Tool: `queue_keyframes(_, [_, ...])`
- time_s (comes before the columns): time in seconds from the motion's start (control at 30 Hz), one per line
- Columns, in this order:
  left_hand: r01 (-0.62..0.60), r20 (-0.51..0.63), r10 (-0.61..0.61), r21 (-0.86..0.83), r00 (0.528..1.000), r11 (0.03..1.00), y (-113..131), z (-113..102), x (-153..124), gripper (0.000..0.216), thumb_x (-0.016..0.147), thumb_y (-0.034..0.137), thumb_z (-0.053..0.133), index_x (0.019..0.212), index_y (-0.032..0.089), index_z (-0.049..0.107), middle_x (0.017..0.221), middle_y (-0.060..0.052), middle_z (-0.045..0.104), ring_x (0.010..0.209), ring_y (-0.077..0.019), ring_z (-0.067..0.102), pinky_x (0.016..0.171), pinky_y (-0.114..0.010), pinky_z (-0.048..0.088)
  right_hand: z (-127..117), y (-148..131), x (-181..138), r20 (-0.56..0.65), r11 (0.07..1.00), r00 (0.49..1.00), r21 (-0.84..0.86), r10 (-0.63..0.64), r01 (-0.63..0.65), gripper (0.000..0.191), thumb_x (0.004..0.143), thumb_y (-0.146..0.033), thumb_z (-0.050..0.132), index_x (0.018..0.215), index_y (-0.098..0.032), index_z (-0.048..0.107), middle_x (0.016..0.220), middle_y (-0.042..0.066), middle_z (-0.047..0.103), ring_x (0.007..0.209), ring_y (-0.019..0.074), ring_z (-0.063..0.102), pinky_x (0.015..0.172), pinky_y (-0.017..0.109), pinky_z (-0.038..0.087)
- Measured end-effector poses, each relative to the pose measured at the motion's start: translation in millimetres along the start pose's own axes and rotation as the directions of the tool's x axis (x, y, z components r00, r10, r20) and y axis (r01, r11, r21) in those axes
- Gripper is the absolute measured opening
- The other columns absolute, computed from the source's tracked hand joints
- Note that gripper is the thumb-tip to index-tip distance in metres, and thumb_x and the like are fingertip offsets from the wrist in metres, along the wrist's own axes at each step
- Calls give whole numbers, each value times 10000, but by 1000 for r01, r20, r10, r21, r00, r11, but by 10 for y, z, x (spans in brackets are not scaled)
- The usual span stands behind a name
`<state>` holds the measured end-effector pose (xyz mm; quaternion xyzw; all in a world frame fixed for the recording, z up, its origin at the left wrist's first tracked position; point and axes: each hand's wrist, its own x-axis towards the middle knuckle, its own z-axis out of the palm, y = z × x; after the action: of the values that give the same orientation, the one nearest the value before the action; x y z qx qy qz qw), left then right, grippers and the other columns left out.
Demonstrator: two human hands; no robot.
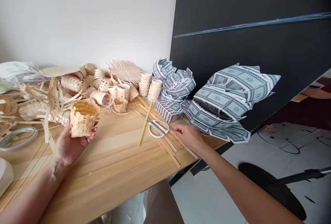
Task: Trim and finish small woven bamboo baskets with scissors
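Note:
My left hand (69,143) is wrapped round a small woven basket (84,120) and holds it upright above the wooden table, open end up. Short strip ends stick out around its rim. At the table's right edge, my right hand (188,137) rests low over a spread of thin bamboo strips (168,148). Its thumb and fingers are pinched together; what lies between them, if anything, is hidden. Just left of that hand lie white-handled scissors (156,128), partly across the strips. A single yellowish strip (145,124) lies beside the scissors' blades.
Woven cups (124,91) and loose shavings crowd the table's back left. A tape roll (18,138) lies at the left. Folded playing-card models (222,100) stand along the dark wall, with a card stack (169,110) before them. Beyond the edge is a black stand base (271,189).

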<state>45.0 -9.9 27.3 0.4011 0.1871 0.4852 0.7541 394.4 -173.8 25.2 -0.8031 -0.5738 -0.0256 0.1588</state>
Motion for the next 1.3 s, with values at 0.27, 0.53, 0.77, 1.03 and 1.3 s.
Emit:
queue_keyframes(0.27, [-28,-72,31,45,997,999,14,36,-34,455,924,375,253,1234,182,524,1046,-167,667,748,-222,682,598,-330,586,39,26,5,130,985,976,-43,172,-168,207,744,-216,517,543,-179,487,527,-32,485,510,114,431,466,236,218])
queue_keyframes(0.53, [-3,-107,7,38,994,999,-2,6,-27,392,906,361,329,1178,201,562,1048,-148,664,739,-224,678,605,-334,585,-105,-43,-50,3,954,984,-244,178,-172,194,865,-151,420,747,-168,573,833,68,577,686,171,496,522,277,188])
queue_keyframes(0.77, [23,-101,-20,29,995,999,17,10,-47,327,837,308,499,1126,182,588,1045,-132,671,776,-250,674,621,-359,587,-194,-76,-132,1,941,976,-263,219,-211,218,874,-99,361,804,-173,555,679,51,581,606,183,511,506,280,192])
queue_keyframes(1.03, [114,19,-124,273,992,955,-104,6,-107,405,639,174,743,1014,249,607,1003,-24,653,825,-174,629,697,-237,540,-248,33,-219,12,967,985,-195,169,-164,117,864,-173,432,829,-195,542,721,30,602,651,175,536,522,259,240])
queue_keyframes(1.3, [24,176,-168,618,970,786,-97,-94,-72,482,602,148,762,1048,237,602,1135,-73,585,963,-228,568,761,-280,504,-288,24,-265,-60,954,965,-148,254,-260,222,857,-176,368,695,-205,517,578,36,536,549,191,490,506,274,218])
